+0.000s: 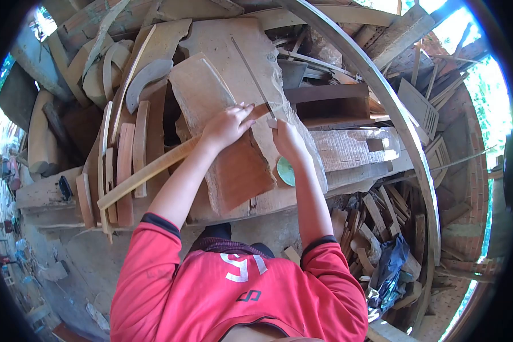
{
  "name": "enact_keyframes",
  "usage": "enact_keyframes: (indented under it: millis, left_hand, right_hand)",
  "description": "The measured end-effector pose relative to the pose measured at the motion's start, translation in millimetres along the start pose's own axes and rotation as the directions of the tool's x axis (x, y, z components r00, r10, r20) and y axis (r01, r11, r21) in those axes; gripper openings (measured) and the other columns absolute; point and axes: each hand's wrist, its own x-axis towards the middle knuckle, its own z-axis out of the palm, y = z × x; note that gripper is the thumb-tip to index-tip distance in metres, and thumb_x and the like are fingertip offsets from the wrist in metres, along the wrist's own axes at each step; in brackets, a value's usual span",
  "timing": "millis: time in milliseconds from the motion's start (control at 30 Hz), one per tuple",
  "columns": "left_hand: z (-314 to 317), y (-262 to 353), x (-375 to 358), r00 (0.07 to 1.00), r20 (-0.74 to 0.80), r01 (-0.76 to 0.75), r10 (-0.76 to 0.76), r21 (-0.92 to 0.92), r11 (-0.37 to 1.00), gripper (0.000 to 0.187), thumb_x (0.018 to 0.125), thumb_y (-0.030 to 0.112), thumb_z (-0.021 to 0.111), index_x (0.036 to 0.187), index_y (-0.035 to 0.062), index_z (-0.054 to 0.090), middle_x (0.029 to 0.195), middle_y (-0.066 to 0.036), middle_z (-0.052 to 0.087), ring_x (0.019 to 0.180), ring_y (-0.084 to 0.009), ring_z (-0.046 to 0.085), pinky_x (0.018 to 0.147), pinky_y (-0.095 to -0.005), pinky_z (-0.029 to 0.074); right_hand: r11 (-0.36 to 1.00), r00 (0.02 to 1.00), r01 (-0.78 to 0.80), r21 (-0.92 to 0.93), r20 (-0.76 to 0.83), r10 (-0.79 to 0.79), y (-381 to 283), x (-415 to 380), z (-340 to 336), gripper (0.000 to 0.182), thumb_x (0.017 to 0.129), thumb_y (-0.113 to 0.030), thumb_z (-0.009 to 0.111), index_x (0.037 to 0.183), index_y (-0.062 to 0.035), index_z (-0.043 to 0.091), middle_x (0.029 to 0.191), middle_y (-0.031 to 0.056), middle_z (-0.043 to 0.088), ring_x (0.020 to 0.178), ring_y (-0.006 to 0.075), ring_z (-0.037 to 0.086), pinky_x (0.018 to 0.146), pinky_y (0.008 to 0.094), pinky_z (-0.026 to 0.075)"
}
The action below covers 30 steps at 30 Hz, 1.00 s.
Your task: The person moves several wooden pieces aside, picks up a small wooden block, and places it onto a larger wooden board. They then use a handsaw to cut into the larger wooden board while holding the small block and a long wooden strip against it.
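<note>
My left hand (228, 126) is clamped over a long, narrow wooden strip (154, 173), holding it down against boards on the workbench. The strip slants from lower left to upper right, and its far end pokes out past my fingers. My right hand (289, 140) is closed round the near end of a long thin saw (249, 70), seen almost edge-on. Its blade crosses the strip's far end and points away from me; the teeth are too fine to make out. Under the strip lies a reddish-brown board (242, 179). A green disc (286, 171) rests beside my right forearm.
A pale board (202, 85) lies beyond my left hand. Curved wooden pieces (148, 80) and upright slats crowd the left. A slotted timber block (353, 149) sits at right, below a long curved beam (402, 108). Offcuts (376, 219) and a dark plastic bag (390, 268) are at lower right.
</note>
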Motion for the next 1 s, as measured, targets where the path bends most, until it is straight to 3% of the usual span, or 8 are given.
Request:
enact_keyframes:
  millis: [200,300,767,867,933,1000]
  left_hand:
    - [1,3,2,1.0,-0.031,-0.001,0.003,0.074,0.997,0.044,0.087,0.034,0.053,0.119,0.0043,0.053,0.118,-0.02,0.054,0.11,-0.031,0.052,0.092,-0.037,0.043]
    - [-1,5,2,1.0,-0.006,0.031,-0.03,0.051,0.998,0.044,0.087,0.035,0.052,0.12,0.0064,0.053,0.119,-0.019,0.054,0.11,-0.0307,0.052,0.092,-0.0366,0.042]
    - [1,1,2,1.0,-0.022,0.014,-0.012,0.086,0.996,0.042,0.088,0.036,0.05,0.119,0.0074,0.054,0.116,-0.018,0.056,0.111,-0.0284,0.052,0.089,-0.0381,0.045]
    - [2,-1,3,0.999,-0.042,-0.007,0.01,0.077,0.997,0.042,0.086,0.034,0.054,0.119,0.0078,0.055,0.115,-0.017,0.056,0.11,-0.029,0.053,0.088,-0.0367,0.045]
    - [1,1,2,1.0,-0.016,0.013,-0.012,0.045,0.999,0.041,0.086,0.033,0.054,0.119,0.0075,0.055,0.115,-0.018,0.056,0.11,-0.029,0.053,0.089,-0.0366,0.045]
    - [-2,4,3,1.0,0.009,0.027,-0.028,0.021,0.999,0.041,0.086,0.032,0.055,0.119,0.0071,0.054,0.115,-0.018,0.056,0.11,-0.0289,0.053,0.089,-0.0365,0.045]
  right_hand:
    - [0.998,1.0,-0.021,-0.054,0.013,0.022,-2,3,-1,0.026,0.085,-0.02,0.042,0.092,-0.0002,0.058,0.089,0.0259,0.061,0.086,0.0422,0.059,0.076,0.0483,0.047]
    - [0.995,0.999,0.044,-0.085,0.032,-0.042,3,5,-2,0.026,0.085,-0.02,0.042,0.092,-0.0001,0.058,0.089,0.0261,0.061,0.086,0.0418,0.059,0.076,0.0485,0.046]
    - [1.0,1.0,0.011,-0.013,-0.012,-0.011,3,-2,3,0.024,0.085,-0.017,0.043,0.09,0.0014,0.057,0.085,0.0262,0.061,0.084,0.0425,0.058,0.074,0.0485,0.046]
    - [1.0,1.0,0.015,0.003,-0.024,-0.015,10,-19,-2,0.023,0.085,-0.017,0.043,0.09,0.0008,0.057,0.084,0.0264,0.06,0.084,0.0425,0.058,0.074,0.0484,0.046]
    - [0.996,0.998,-0.019,-0.083,0.066,0.024,20,-53,-15,0.021,0.085,-0.016,0.043,0.091,-0.0009,0.057,0.084,0.0253,0.061,0.084,0.0421,0.058,0.074,0.0479,0.046]
    - [0.993,0.986,-0.104,-0.054,0.126,0.11,32,-97,-27,0.02,0.085,-0.016,0.044,0.093,-0.0027,0.057,0.083,0.0245,0.06,0.083,0.0412,0.058,0.073,0.0476,0.045]
